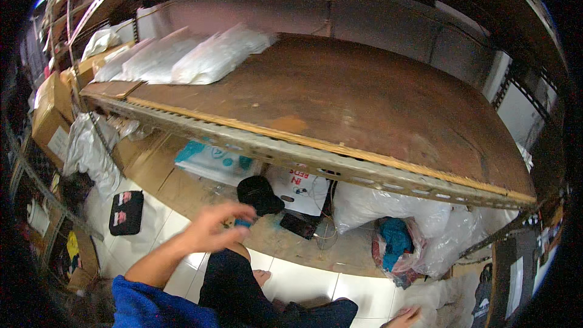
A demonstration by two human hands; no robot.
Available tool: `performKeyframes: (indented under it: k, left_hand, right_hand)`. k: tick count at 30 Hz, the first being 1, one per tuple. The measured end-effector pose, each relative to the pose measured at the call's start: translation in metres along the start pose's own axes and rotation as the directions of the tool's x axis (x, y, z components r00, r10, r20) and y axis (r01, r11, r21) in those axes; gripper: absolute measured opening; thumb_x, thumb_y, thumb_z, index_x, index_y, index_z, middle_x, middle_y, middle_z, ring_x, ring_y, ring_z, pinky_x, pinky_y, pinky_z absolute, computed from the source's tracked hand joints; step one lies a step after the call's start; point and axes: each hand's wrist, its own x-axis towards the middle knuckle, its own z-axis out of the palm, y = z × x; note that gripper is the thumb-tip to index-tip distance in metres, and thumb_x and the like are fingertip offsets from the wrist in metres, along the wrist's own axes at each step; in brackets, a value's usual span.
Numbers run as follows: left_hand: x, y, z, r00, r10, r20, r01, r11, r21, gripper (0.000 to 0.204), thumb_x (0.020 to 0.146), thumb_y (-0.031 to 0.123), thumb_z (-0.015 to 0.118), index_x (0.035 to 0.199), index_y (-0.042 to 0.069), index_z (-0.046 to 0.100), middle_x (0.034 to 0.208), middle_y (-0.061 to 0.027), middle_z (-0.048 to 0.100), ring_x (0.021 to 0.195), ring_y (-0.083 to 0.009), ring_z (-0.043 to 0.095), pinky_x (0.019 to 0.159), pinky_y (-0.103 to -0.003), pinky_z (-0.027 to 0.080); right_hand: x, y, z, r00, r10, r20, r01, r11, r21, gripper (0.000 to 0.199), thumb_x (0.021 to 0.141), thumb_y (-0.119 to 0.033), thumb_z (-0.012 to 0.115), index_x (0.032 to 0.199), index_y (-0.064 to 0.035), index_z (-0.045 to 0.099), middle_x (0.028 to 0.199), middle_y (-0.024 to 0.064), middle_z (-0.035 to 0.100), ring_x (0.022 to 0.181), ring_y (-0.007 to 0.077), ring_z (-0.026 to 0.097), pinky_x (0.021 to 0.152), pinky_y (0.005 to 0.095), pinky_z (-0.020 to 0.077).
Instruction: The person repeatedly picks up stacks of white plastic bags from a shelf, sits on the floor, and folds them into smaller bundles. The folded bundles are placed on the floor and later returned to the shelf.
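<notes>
My left hand (pixel 220 226) is held out above the lower shelf, smeared by motion, its fingers loosely bent and apart. Just under its fingertips shows a small blue thing (pixel 243 223); it does not look gripped. A black cap (pixel 260 195) lies beyond those fingers. At the bottom edge my right hand (pixel 405 317) is partly cut off, its fingers against a translucent whitish plastic bag (pixel 440 301). Several similar bundles of plastic bags (pixel 218 54) lie side by side at the left end of the brown upper shelf (pixel 340 100).
The shelf's metal front edge (pixel 291 153) crosses above both hands. Below it are a white-and-teal package (pixel 215 164), a black phone-like object (pixel 299 225), big clear bags (pixel 388 209) and a bag with blue cloth (pixel 396 244). A black case (pixel 126 212) lies on the tiled floor.
</notes>
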Motion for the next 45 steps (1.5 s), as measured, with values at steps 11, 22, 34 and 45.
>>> performKeyframes:
  k: [11, 22, 34, 45]
  left_hand:
    - [0.06, -0.026, -0.233, 0.788, 0.398, -0.47, -0.008, 0.771, 0.637, 0.04, 0.082, 0.013, 0.066, 0.117, -0.002, 0.056, 0.114, -0.0195, 0.059, 0.108, -0.0327, 0.056, 0.095, -0.037, 0.044]
    - [0.139, -0.099, -0.332, 0.975, 0.101, 0.198, -0.211, 0.699, 0.683, 0.05, 0.095, 0.035, 0.048, 0.131, 0.0, 0.049, 0.133, -0.0212, 0.05, 0.125, -0.0369, 0.045, 0.109, -0.045, 0.031]
    - [0.14, -0.137, -0.35, 0.961, 0.223, 0.161, -0.272, 0.687, 0.674, 0.065, 0.092, 0.044, 0.052, 0.133, -0.006, 0.045, 0.133, -0.0244, 0.049, 0.125, -0.037, 0.044, 0.106, -0.042, 0.035]
    - [0.148, -0.125, -0.358, 0.962, 0.207, 0.175, -0.271, 0.733, 0.624, 0.038, 0.09, 0.034, 0.057, 0.109, 0.001, 0.06, 0.104, -0.0221, 0.063, 0.104, -0.0383, 0.056, 0.092, -0.046, 0.044]
  right_hand:
    - [-0.05, -0.398, 0.155, -0.038, -0.951, 0.307, 0.477, 0.253, 0.842, 0.048, 0.092, -0.03, 0.06, 0.128, -0.0005, 0.048, 0.099, 0.014, 0.059, 0.082, 0.0212, 0.058, 0.074, 0.0332, 0.0477]
    - [-0.309, -0.604, 0.322, -0.653, -0.757, -0.026, 0.314, -0.302, 0.9, 0.031, 0.08, -0.023, 0.071, 0.101, -0.0028, 0.06, 0.1, 0.0161, 0.061, 0.102, 0.0338, 0.058, 0.091, 0.0433, 0.0444]
    - [-0.392, -0.656, 0.402, -0.7, -0.023, 0.714, 0.661, -0.401, 0.635, 0.024, 0.079, -0.02, 0.067, 0.098, -0.0056, 0.07, 0.1, 0.0157, 0.069, 0.095, 0.0322, 0.067, 0.082, 0.0417, 0.0539]
    - [-0.428, -0.671, 0.414, -0.666, 0.136, 0.734, 0.625, -0.435, 0.648, 0.023, 0.076, -0.019, 0.069, 0.094, -0.005, 0.072, 0.098, 0.0152, 0.07, 0.093, 0.0323, 0.067, 0.08, 0.0429, 0.0539]
